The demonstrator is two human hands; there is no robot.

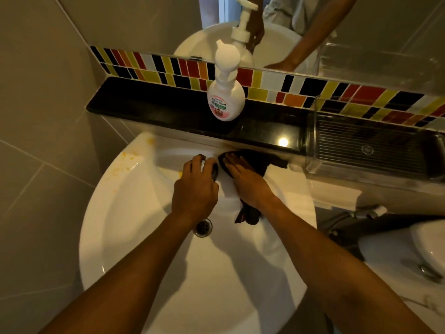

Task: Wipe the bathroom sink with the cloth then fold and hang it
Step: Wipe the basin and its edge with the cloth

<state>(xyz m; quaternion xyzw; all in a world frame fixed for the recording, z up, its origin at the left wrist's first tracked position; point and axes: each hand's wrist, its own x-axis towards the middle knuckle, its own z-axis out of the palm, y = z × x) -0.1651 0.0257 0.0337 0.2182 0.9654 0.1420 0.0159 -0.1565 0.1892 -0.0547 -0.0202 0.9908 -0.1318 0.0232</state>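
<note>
Glossy white sink [134, 237], flat right hand [248, 182] on dark limp cloth [255, 160].

The left grip [196, 189] closes over the tap [210, 168] at the back of the sink [115, 213], and the right grip [248, 182] lies flat on the dark cloth [260, 160] just beside it, so only a narrow gap runs between the two. Just beyond both grips the black shelf [156, 109] blocks the way, with a soap bottle [225, 97] standing on it beyond the left grip. Right of the right grip a clear tray [368, 145] stands on the shelf's end. Left of the left grip the rim is bare apart from yellow smears [127, 156]. Nearer than both grips the basin lies open around the drain [203, 227], crossed only by the forearms.
</note>
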